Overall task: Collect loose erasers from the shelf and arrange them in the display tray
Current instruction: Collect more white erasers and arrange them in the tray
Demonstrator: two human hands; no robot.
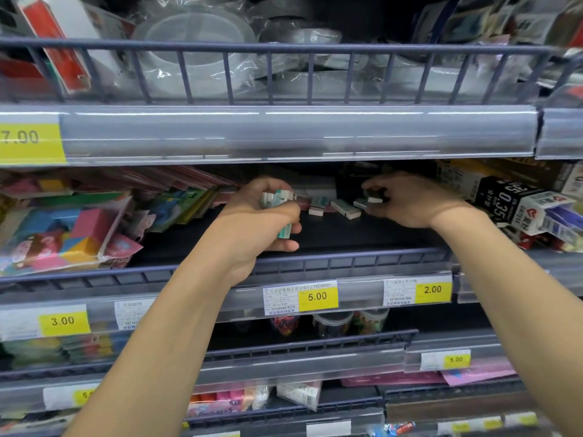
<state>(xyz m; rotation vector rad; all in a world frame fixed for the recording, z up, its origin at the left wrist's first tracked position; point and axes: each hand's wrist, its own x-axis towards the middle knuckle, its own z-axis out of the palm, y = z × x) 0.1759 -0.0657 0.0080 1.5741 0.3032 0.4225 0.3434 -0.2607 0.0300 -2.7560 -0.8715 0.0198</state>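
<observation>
Erasers (345, 209) are lying loose at frame centre, deep on the dark middle shelf (347, 230), small white blocks w/ pale sleeves, scattered at odd angles just betw the two hands. Left hand (262, 216) is curling round a bunch of them (277, 197), several white/teal blocks showing betw fingers and thumb, one poking out low by the palm; likely it's acting as the holder so the other hand is free to pick. Right hand (407, 201) is pinching one small eraser (373, 199) at the fingertips, prob mid-pick, right beside the loose ones. Both forearms are reaching over the grey wire rail (347, 258) at shelf front, since the stock is sitting far back. No display tray is showing anywhere in view, can't tell where it is.

Readable writing: yellow price tags, "7.00" (30, 138) at left on the upper strip, "5.00" (317, 296) and "2.00" (432, 290) centre-right below the hands, "3.00" (63, 320) lower left, another "5.00" (456, 360) lower right. White label beside the central 5.00 is carrying Chinese text and a barcode no, too small to read surely. Black box (501, 197) at right is reading "0.35"
</observation>
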